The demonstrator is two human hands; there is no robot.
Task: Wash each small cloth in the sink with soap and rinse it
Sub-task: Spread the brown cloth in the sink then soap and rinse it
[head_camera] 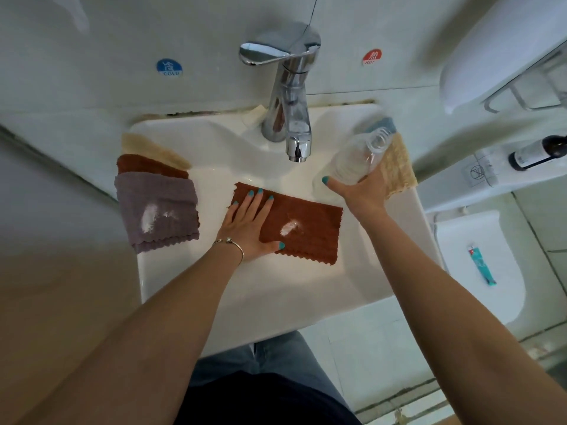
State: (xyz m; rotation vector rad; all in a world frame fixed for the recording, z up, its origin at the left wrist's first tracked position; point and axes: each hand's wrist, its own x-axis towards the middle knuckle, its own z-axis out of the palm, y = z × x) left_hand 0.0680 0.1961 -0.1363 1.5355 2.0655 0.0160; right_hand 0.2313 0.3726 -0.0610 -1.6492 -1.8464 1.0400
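While the left hand (247,223) is pressing flat on the brown cloth (303,230) in the sink (245,289), the right hand (359,191) is gripping a clear bottle (357,161).

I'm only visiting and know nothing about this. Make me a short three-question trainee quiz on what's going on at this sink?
1. True or false: water is running from the faucet.
2. Which hand presses flat on the rust-brown cloth in the sink? A) left hand B) right hand
3. Fill in: the right hand grips a clear ____, tilted over the basin.

Key:
1. False; no stream shows.
2. A; its fingers lie straight on the cloth, beside a white powder patch.
3. Bottle. The purple cloth on the left rim also carries white powder.
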